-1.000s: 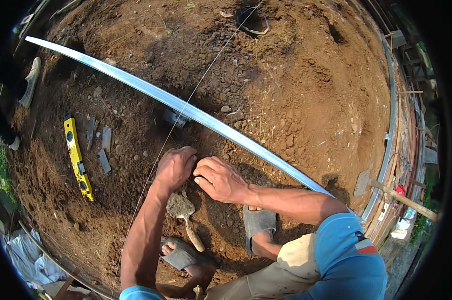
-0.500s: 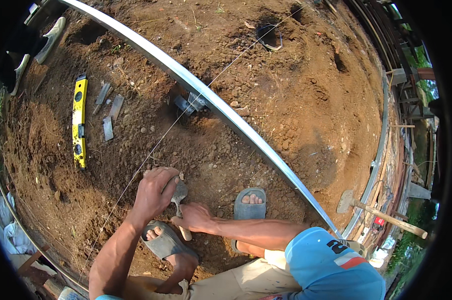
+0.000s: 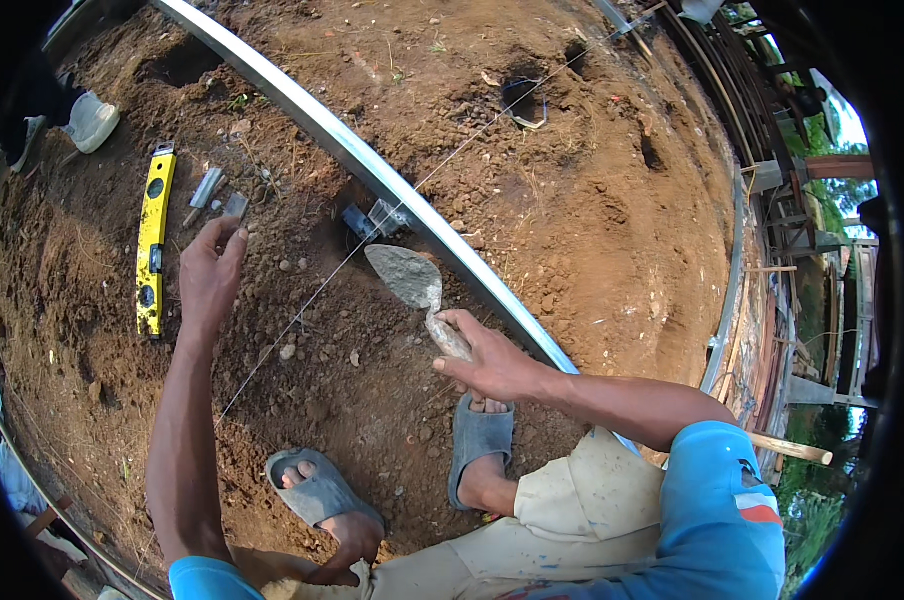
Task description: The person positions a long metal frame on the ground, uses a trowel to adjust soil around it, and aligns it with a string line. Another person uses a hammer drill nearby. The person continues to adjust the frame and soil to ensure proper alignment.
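My right hand (image 3: 492,355) is closed round the handle of a pointing trowel (image 3: 404,275). Its leaf-shaped blade, crusted with grey, points up and left, close to a long metal bar. My left hand (image 3: 212,268) is stretched out to the left with its fingers curled together. Just beyond the fingertips a small flat metal plate (image 3: 236,205) shows, partly covered by the hand; whether the fingers grip it is hidden. Farther off lies another metal piece (image 3: 207,187). To the left of the hand a yellow spirit level (image 3: 153,245) lies on the soil.
The long shiny metal bar (image 3: 372,165) crosses diagonally over a hole holding metal pieces (image 3: 385,217). A thin taut string (image 3: 307,305) runs across it. Another hole (image 3: 522,95) lies farther off. Another person's shoe (image 3: 92,122) is at upper left. A wooden handle (image 3: 792,448) juts at right.
My hands have moved apart. The left went up and left to the metal plates; the right lifted the trowel forward, its blade now near the bar. The other person's shoes shifted.
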Tool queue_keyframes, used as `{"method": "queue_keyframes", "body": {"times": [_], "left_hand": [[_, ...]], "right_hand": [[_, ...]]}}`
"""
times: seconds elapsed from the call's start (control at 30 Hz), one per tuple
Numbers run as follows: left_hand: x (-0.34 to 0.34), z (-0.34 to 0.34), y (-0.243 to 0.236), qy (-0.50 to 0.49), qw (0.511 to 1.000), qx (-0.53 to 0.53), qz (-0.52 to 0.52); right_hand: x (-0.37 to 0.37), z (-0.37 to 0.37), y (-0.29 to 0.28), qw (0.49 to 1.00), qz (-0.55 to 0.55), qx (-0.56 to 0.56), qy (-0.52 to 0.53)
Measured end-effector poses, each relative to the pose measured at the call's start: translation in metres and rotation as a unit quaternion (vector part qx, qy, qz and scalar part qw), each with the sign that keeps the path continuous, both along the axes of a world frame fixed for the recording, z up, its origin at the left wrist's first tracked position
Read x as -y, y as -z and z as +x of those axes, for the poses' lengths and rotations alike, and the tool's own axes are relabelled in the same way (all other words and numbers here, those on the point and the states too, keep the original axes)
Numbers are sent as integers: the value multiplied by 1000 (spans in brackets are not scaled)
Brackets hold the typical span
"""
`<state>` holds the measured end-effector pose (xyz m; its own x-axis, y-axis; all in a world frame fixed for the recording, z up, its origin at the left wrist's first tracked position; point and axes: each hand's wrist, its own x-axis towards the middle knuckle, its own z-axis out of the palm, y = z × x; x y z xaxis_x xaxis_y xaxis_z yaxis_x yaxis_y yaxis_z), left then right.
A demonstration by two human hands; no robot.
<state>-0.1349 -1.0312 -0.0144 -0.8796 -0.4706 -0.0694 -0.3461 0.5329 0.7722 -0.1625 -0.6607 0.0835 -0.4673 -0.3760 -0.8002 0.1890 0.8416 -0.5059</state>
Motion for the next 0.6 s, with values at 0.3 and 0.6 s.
{"method": "queue_keyframes", "body": {"times": [0.3, 0.6], "left_hand": [[-2, -58, 68, 84, 958, 241, -128], [4, -66, 78, 113, 936, 320, -91]], "right_hand": [[57, -8, 55, 989, 28, -80, 119], [144, -26, 107, 981, 102, -42, 160]]}}
